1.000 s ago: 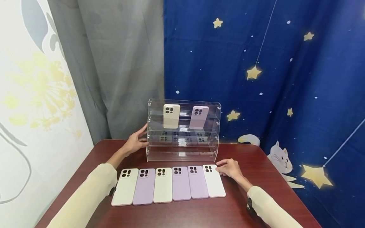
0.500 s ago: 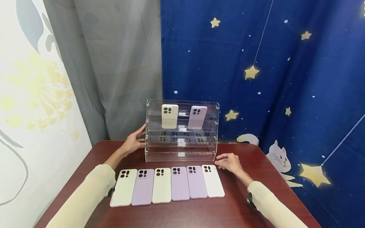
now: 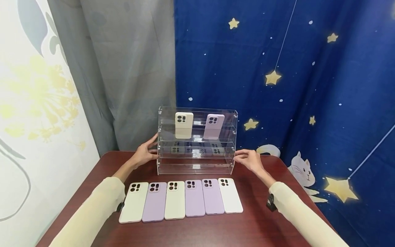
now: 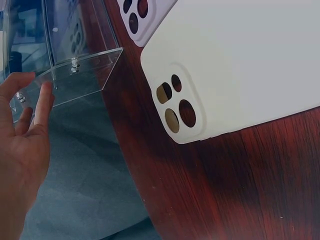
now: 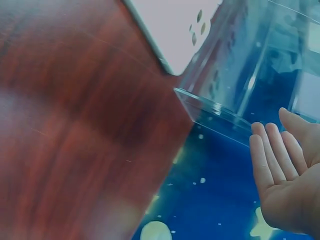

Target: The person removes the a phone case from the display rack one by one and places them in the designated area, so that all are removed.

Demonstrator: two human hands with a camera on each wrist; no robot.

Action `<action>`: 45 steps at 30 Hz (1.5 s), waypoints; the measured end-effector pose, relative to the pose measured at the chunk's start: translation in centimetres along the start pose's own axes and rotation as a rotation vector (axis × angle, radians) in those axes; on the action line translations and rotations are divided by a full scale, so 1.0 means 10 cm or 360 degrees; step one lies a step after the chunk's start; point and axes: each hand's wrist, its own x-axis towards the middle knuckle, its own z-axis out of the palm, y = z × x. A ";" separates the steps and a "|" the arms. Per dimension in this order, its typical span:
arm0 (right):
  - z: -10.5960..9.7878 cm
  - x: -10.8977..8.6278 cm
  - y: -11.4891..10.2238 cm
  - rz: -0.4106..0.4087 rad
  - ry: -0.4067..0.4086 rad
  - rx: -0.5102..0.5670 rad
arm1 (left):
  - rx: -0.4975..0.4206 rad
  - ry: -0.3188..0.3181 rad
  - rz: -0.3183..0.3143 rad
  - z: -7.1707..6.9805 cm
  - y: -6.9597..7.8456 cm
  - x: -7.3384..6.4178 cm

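A clear acrylic tiered display stand (image 3: 197,168) stands on the table. My left hand (image 3: 144,155) touches its left side panel with fairly straight, spread fingers; in the left wrist view the fingertips (image 4: 45,90) lie against the clear plastic. At the opposite side panel is my right hand (image 3: 250,160), its extended fingers (image 5: 260,155) right at the plastic. Upright in the upper tier are a cream phone case (image 3: 184,132) and a purple phone case (image 3: 213,132). Neither hand holds a phone case.
In front of the stand, several cream and purple phone cases (image 3: 154,206) lie in a row, camera cutouts toward the stand. A white case (image 3: 232,199) ends the row at right. Behind the dark red table (image 3: 197,233) hang grey and starry blue curtains (image 3: 222,68).
My right hand has left the white case at the row's right end and moved up and back to the stand's right side. My left hand stays on the left panel.
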 end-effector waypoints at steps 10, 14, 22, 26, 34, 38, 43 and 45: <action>-0.10 0.23 -0.20 -0.0121 0.0065 0.0079 | 0.0001 -0.0007 -0.0004 0.01 -0.01 0.01; -0.13 0.31 -0.26 -0.0141 0.0098 0.0035 | 0.0006 -0.0013 0.0002 0.01 0.00 0.02; -0.09 0.49 -0.44 -0.0166 0.0138 0.0061 | 0.0015 -0.0006 0.0014 -0.01 -0.01 -0.01; -0.04 0.60 -0.55 -0.0173 0.0179 0.0105 | 0.0036 0.0004 0.0014 -0.03 -0.01 -0.03; 0.00 0.72 -0.73 -0.0116 0.0156 0.0172 | 0.0020 0.0017 0.0023 -0.03 -0.04 -0.01; 0.00 0.78 -0.77 -0.0112 0.0190 0.0178 | 0.0004 0.0020 0.0043 -0.01 -0.05 0.01; 0.00 0.85 -0.85 -0.0090 0.0225 0.0254 | -0.0023 0.0007 0.0045 0.00 -0.05 0.02; 0.01 0.87 -0.88 -0.0092 0.0225 0.0293 | -0.0023 0.0008 0.0033 0.01 -0.04 0.02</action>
